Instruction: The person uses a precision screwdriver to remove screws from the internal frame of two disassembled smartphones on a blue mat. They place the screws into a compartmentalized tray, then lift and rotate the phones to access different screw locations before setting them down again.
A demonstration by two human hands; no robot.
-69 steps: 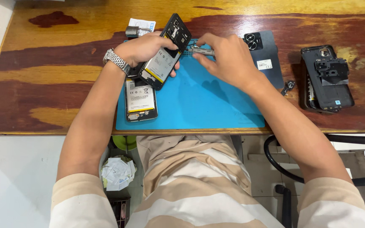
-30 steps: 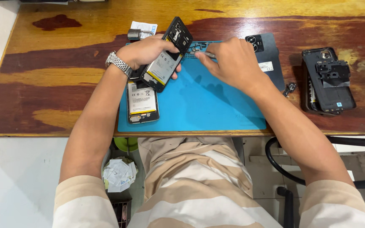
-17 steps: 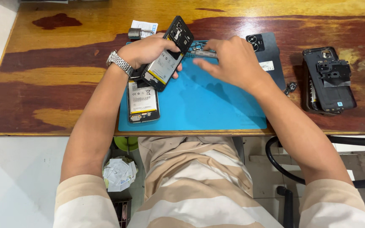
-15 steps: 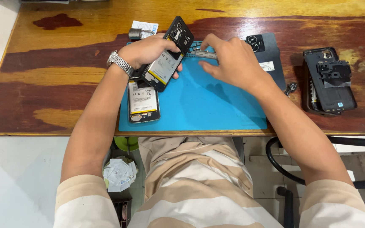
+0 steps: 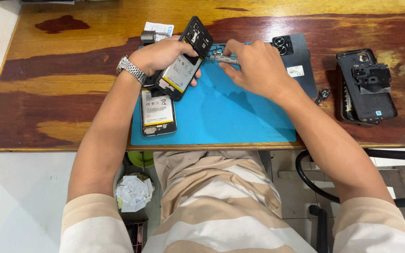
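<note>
Right hand [image 5: 254, 70] has drawn back slightly toward frame centre, fingers pinched on a small metal tool [image 5: 226, 59] | second opened phone [image 5: 157, 111] lies on blue mat [image 5: 240, 117], lower left | left hand [image 5: 160, 54] grips opened phone [image 5: 183, 58], tilted, upper centre (back off, battery exposed; reassembly remains) | back cover [image 5: 296, 58] upper right.

The person wears a short-sleeved shirt [image 5: 221, 206] with broad beige and white horizontal stripes. A silver metal-link wristwatch [image 5: 130, 69] circles the left wrist. Both forearms are bare.
</note>
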